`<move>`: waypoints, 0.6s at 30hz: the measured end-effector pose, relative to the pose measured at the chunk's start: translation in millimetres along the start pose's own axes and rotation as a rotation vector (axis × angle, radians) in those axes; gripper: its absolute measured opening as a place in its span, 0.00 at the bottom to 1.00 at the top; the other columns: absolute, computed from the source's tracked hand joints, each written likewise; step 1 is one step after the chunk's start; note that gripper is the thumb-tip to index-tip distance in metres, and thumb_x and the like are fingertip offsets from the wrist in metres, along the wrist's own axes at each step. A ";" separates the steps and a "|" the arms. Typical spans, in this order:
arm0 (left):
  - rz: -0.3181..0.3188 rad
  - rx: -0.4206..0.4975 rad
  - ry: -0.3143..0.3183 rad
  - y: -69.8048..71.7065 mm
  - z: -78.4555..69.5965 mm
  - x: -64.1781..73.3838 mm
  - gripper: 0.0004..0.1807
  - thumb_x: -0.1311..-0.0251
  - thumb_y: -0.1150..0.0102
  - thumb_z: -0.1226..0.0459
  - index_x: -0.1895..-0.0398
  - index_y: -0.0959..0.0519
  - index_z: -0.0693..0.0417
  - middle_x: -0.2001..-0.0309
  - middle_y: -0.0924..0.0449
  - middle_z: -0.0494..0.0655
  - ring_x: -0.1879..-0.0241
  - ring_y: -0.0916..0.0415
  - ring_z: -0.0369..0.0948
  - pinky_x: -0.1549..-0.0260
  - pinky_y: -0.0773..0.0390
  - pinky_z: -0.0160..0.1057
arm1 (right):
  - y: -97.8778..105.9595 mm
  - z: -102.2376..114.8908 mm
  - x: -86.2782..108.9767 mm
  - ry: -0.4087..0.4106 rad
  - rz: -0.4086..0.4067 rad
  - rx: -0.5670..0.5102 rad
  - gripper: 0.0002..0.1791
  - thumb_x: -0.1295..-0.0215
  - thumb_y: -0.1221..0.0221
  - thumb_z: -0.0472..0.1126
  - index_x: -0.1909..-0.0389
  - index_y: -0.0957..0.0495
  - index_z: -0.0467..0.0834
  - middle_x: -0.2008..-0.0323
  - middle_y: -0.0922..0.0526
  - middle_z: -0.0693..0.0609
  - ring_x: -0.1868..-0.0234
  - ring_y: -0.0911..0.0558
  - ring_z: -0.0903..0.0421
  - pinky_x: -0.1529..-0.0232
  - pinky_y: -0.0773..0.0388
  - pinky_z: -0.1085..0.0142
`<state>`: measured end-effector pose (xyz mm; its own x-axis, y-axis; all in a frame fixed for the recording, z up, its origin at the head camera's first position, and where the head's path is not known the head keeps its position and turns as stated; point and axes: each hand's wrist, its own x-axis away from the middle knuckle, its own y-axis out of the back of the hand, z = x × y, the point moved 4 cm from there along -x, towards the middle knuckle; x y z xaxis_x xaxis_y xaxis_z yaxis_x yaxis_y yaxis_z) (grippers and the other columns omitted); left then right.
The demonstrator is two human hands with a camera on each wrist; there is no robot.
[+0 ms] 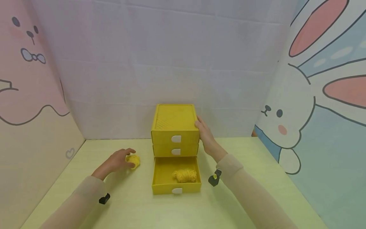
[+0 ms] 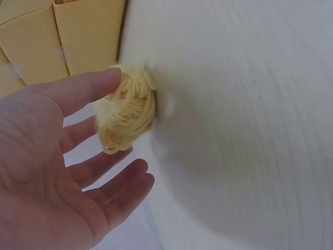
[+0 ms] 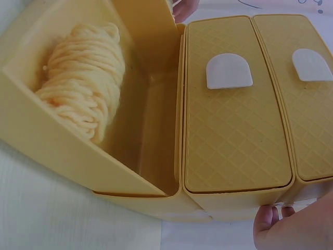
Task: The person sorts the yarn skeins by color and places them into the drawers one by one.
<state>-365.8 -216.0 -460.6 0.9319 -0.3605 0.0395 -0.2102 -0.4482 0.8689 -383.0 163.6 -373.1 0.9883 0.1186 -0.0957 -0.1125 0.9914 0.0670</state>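
A small yellow skein of yarn [image 1: 135, 161] lies on the table left of a yellow drawer cabinet [image 1: 175, 117]. My left hand [image 1: 119, 160] is around it with spread fingers. In the left wrist view the thumb overlaps the near side of the yarn [image 2: 126, 109], while the other fingers reach behind and below it. My right hand [image 1: 207, 136] rests against the cabinet's right side, near the top edge. The bottom drawer [image 1: 163, 168] is pulled out, and a second yellow skein [image 1: 186, 176] lies in its right part. Two upper drawers [image 3: 234, 135] are closed.
White tabs [image 1: 176, 139] mark the drawer fronts. A white cloth wall [image 1: 171, 57] stands behind the cabinet, with cartoon-printed walls on both sides. The pale table [image 1: 128, 210] extends in front. Small black devices hang at both wrists.
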 end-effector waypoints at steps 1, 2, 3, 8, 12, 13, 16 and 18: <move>0.006 0.001 0.003 -0.5 0.2 -0.5 0.35 0.38 0.24 0.58 0.30 0.26 0.61 0.39 0.22 0.70 0.40 0.25 0.67 0.41 0.24 0.68 | 0.0 -0.4 -0.2 0.000 0.001 0.001 0.36 0.15 0.58 0.54 0.12 0.55 0.54 0.14 0.53 0.51 0.15 0.52 0.45 0.18 0.51 0.39; 0.012 0.002 0.005 -1.2 0.3 -0.9 0.35 0.37 0.24 0.58 0.30 0.26 0.61 0.39 0.22 0.69 0.40 0.24 0.66 0.40 0.24 0.68 | 0.0 -0.6 -0.3 -0.001 0.001 0.001 0.36 0.15 0.57 0.54 0.12 0.55 0.54 0.14 0.53 0.51 0.15 0.52 0.45 0.17 0.51 0.39; 0.016 0.006 0.008 -1.6 -0.2 -1.2 0.35 0.37 0.24 0.58 0.31 0.26 0.61 0.39 0.22 0.69 0.40 0.24 0.66 0.39 0.24 0.68 | 0.0 -0.9 -0.5 -0.001 0.001 0.002 0.37 0.15 0.58 0.55 0.12 0.55 0.54 0.14 0.54 0.51 0.14 0.52 0.45 0.17 0.51 0.39; 0.032 0.021 0.027 -5.0 -1.7 -0.6 0.34 0.37 0.25 0.59 0.30 0.25 0.61 0.38 0.21 0.66 0.40 0.24 0.63 0.38 0.26 0.69 | -0.1 -1.4 -1.2 -0.008 -0.006 0.009 0.36 0.15 0.57 0.56 0.12 0.53 0.57 0.14 0.50 0.53 0.16 0.48 0.46 0.18 0.49 0.39; 0.042 0.017 0.035 -7.6 -2.7 0.3 0.34 0.38 0.25 0.60 0.31 0.25 0.61 0.39 0.20 0.65 0.41 0.24 0.61 0.38 0.25 0.68 | -0.4 -2.3 -1.8 -0.017 -0.010 0.012 0.35 0.15 0.57 0.56 0.13 0.51 0.59 0.15 0.48 0.54 0.17 0.44 0.46 0.18 0.47 0.40; 0.045 0.016 0.036 -8.1 -2.9 0.3 0.33 0.38 0.25 0.61 0.31 0.25 0.61 0.39 0.20 0.64 0.42 0.23 0.60 0.38 0.25 0.68 | -0.5 -2.3 -2.0 -0.017 -0.009 0.012 0.35 0.15 0.57 0.56 0.13 0.51 0.59 0.15 0.48 0.54 0.17 0.44 0.46 0.18 0.47 0.40; 0.051 0.011 0.020 -9.1 -4.2 0.6 0.32 0.39 0.25 0.63 0.33 0.24 0.61 0.42 0.19 0.62 0.45 0.23 0.57 0.40 0.23 0.66 | -0.2 -2.4 -2.2 -0.017 -0.011 0.014 0.35 0.15 0.58 0.56 0.13 0.52 0.59 0.15 0.48 0.54 0.17 0.44 0.46 0.18 0.47 0.40; 0.053 0.008 0.007 -9.2 -5.5 0.7 0.31 0.40 0.24 0.64 0.34 0.23 0.60 0.44 0.19 0.61 0.48 0.22 0.55 0.42 0.22 0.64 | -0.1 -2.0 -2.1 -0.015 -0.010 0.015 0.35 0.15 0.58 0.56 0.13 0.52 0.58 0.15 0.49 0.53 0.17 0.45 0.46 0.19 0.47 0.39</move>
<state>-361.5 -207.6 -465.9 0.9215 -0.3780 0.0886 -0.2614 -0.4353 0.8615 -385.3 163.3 -374.9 0.9908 0.1074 -0.0819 -0.1007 0.9916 0.0813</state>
